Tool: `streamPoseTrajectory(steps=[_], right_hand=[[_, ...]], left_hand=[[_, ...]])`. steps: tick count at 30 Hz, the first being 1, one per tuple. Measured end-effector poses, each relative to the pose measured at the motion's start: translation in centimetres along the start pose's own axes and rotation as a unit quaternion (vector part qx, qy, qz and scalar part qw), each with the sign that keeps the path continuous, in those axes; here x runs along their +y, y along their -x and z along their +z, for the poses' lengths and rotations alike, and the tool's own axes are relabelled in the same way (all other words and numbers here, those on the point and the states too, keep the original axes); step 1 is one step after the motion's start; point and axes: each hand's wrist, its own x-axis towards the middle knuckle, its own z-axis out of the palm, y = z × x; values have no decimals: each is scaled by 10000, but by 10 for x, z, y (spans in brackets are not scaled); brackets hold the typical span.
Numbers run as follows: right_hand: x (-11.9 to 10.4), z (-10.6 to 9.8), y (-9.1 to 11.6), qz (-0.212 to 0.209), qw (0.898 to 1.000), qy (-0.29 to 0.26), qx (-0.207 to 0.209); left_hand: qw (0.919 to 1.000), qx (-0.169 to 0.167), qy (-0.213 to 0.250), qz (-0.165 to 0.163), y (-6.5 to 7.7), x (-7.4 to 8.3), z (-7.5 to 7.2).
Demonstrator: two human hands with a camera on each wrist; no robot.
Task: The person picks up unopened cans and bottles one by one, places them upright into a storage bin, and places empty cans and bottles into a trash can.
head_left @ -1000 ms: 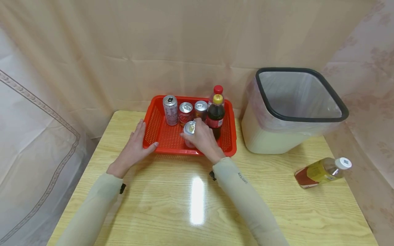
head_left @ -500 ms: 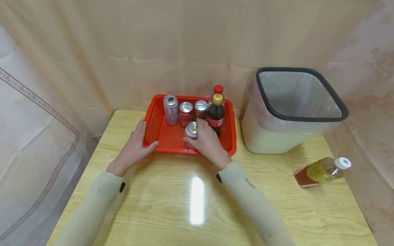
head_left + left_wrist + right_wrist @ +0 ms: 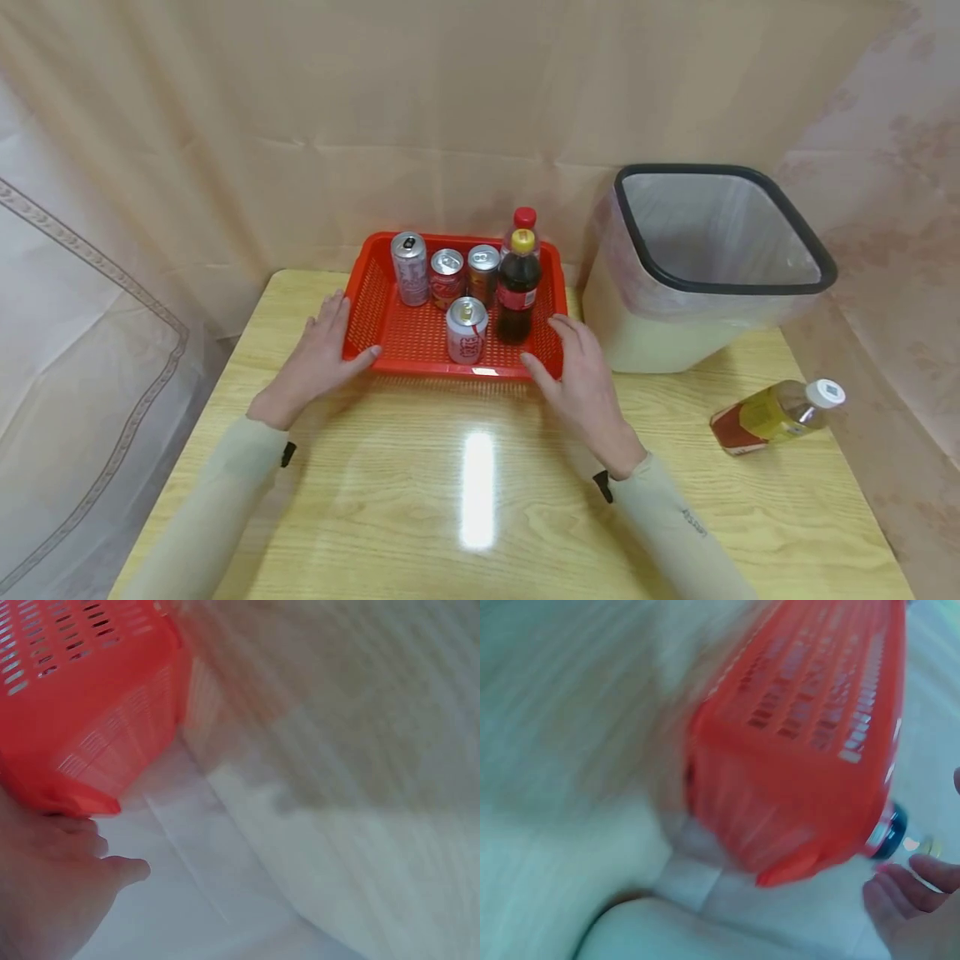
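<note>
A red plastic basket [image 3: 408, 342] stands on the table with drink cans and bottles upright in it. A pale can [image 3: 467, 333] is near its front wall. Behind are a tall can [image 3: 411, 271], a red can [image 3: 447, 279] and a silver-topped can [image 3: 483, 271]. A dark cola bottle [image 3: 517, 300] with a yellow cap partly hides a red-capped bottle [image 3: 525, 219]. My left hand [image 3: 311, 358] rests against the basket's left end, fingers extended, thumb by the front rim. My right hand [image 3: 585, 392] is at the right front corner, fingers spread and holding nothing; contact with the rim is unclear.
A cream trash bin [image 3: 652, 325] with a black rim and clear liner stands right of the basket. Further right, a bottle [image 3: 772, 415] with a yellow label and white cap is on the table [image 3: 375, 517]. A curtain [image 3: 450, 108] hangs behind.
My right hand has let go of the pale can, which stands in the basket's front part, and has moved right to the basket's corner. The left hand has hardly moved.
</note>
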Motion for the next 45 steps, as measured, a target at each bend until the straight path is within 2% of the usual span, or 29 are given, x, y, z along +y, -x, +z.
streamPoseTrajectory(steps=[2, 4, 6, 8, 10, 14, 17, 20, 24, 27, 31, 39, 45], right_hand=[[10, -2, 5, 242, 9996, 34, -171], [17, -2, 8, 459, 9980, 57, -439], [22, -1, 10, 654, 9950, 72, -751], [25, -1, 11, 789, 9919, 77, -995], [26, 0, 12, 928, 9884, 78, -1196], [29, 3, 13, 1137, 9826, 68, -1467], [31, 4, 14, 1219, 9789, 61, -1640], [33, 4, 15, 1238, 9773, 41, -1717], [34, 4, 15, 1146, 9788, 30, -1696], [33, 5, 14, 1098, 9787, 73, -1735], [33, 6, 15, 1137, 9769, 93, -1806], [35, 6, 16, 1059, 9805, 5, -1654], [34, 8, 17, 1091, 9799, -45, -1669]], left_hand=[[9997, 140, -175, 131, 0, 5, -4], [9976, 461, -299, 421, -1, 14, -7], [9935, 793, -353, 742, -3, 29, -7], [9904, 917, -290, 995, -5, 48, -7], [9916, 784, -102, 1027, -9, 69, -8], [9960, 216, 397, 772, -21, 105, -11], [9960, -26, 517, 727, -32, 127, -12], [9956, -218, 442, 800, -44, 142, -12], [9957, -515, 252, 724, -60, 151, -8], [9956, -771, 52, 535, -70, 153, -2], [9933, -1017, -297, 471, -81, 154, 5], [9863, -1064, -901, 881, -91, 160, 14], [9881, -894, -969, 796, -100, 160, 18]])
